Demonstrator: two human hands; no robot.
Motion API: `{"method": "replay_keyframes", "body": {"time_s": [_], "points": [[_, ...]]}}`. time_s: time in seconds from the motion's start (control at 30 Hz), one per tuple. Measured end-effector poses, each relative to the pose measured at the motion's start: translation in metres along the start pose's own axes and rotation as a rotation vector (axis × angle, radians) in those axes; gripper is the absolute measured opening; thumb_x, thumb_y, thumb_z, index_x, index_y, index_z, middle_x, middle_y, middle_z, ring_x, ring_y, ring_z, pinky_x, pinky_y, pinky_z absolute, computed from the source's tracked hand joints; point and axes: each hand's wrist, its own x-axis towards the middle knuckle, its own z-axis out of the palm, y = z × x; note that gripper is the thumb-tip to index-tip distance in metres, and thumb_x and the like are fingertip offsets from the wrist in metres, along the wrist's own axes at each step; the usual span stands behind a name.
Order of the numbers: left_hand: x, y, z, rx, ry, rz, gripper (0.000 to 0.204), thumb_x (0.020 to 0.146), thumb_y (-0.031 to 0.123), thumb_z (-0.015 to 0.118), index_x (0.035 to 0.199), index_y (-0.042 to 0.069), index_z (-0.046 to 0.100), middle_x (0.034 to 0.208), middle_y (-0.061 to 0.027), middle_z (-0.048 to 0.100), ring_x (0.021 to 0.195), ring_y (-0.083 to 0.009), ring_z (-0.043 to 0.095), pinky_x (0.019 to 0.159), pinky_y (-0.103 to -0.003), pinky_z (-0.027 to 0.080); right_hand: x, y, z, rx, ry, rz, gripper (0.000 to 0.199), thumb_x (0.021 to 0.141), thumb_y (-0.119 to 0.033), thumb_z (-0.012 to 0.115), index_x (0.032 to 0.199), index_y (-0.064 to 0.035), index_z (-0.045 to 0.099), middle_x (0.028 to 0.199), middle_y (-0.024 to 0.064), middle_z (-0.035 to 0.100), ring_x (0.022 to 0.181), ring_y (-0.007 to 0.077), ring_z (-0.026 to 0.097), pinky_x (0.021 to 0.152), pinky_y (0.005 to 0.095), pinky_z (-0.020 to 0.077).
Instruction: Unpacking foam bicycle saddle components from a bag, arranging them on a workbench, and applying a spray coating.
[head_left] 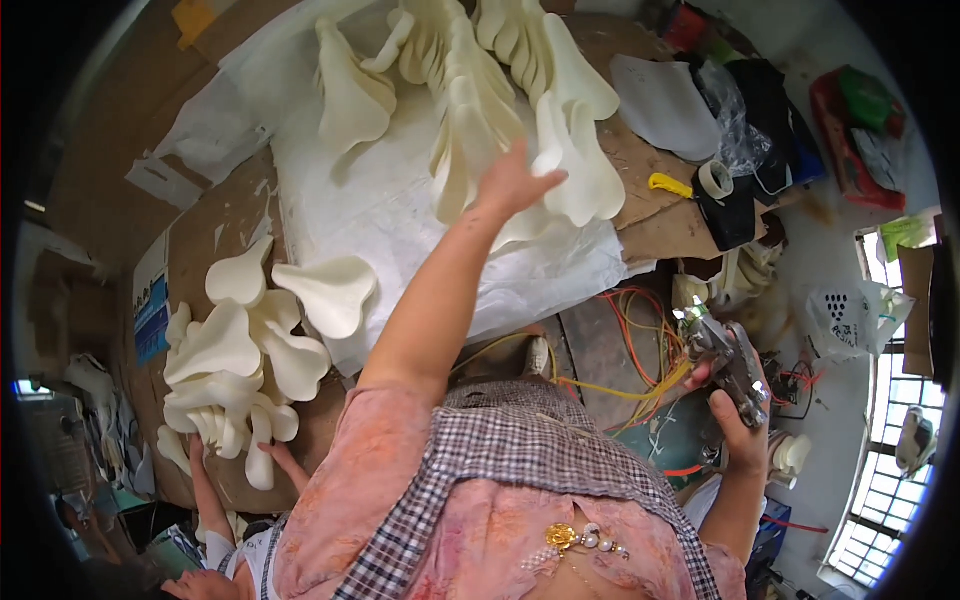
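My left hand reaches forward over the table, fingers stretched out and thumb apart. It is at the near end of stacked cream foam pads shaped like bicycle saddles; whether it touches them I cannot tell. Just right of it, more pads lie overlapped on the white plastic sheet. Off the table to the right, my right hand is closed round a metal spray gun. A yellow hose runs close to the gun.
A heap of similar pads lies on brown cardboard at left, with another person's hands at its near side. At right are a yellow-handled cutter, a tape roll and a black piece. Tangled orange hoses hang below the table edge.
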Motion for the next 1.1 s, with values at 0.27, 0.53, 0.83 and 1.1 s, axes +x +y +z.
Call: {"method": "replay_keyframes", "body": {"time_s": [0.27, 0.53, 0.83, 1.1], "points": [[-0.012, -0.019, 0.021, -0.308, -0.017, 0.078, 0.054, 0.075, 0.003, 0.053, 0.128, 0.003, 0.04, 0.114, -0.0242, 0.055, 0.109, -0.0373, 0.051, 0.092, -0.039, 0.04, 0.018, -0.023, -0.026, 0.143, 0.179, 0.059, 0.067, 0.078, -0.021, 0.067, 0.133, 0.0005, 0.035, 0.083, 0.0066, 0.057, 0.072, 0.014, 0.056, 0.068, 0.0267, 0.0471], [-0.102, -0.083, -0.074, -0.691, 0.307, -0.056, 0.06, 0.079, -0.002, 0.054, 0.135, 0.003, 0.034, 0.124, -0.0117, 0.049, 0.113, -0.0209, 0.048, 0.097, -0.031, 0.037, 0.025, -0.014, -0.037, -0.016, -0.187, 0.08, 0.069, 0.071, -0.019, 0.069, 0.129, 0.004, 0.039, 0.09, 0.0106, 0.058, 0.079, 0.016, 0.057, 0.073, 0.0283, 0.0465], [-0.147, -0.123, -0.104, -1.128, 0.417, -0.252, 0.06, 0.076, -0.008, 0.055, 0.132, 0.002, 0.037, 0.12, -0.0087, 0.053, 0.106, -0.0196, 0.052, 0.092, -0.029, 0.041, 0.023, -0.017, -0.011, 0.054, -0.069, -0.048, 0.07, 0.077, -0.027, 0.065, 0.133, 0.0013, 0.034, 0.084, 0.0071, 0.056, 0.073, 0.0158, 0.054, 0.07, 0.03, 0.0467], [-0.072, -0.098, 0.024, -1.022, 0.132, -0.255, 0.058, 0.072, -0.005, 0.058, 0.127, 0.005, 0.042, 0.116, -0.0076, 0.054, 0.104, -0.0189, 0.052, 0.091, -0.028, 0.04, 0.017, -0.026, -0.037, -0.057, 0.139, 0.008, 0.07, 0.078, -0.023, 0.067, 0.133, 0.0028, 0.033, 0.088, 0.0067, 0.056, 0.077, 0.0145, 0.055, 0.073, 0.0273, 0.0463]]}}
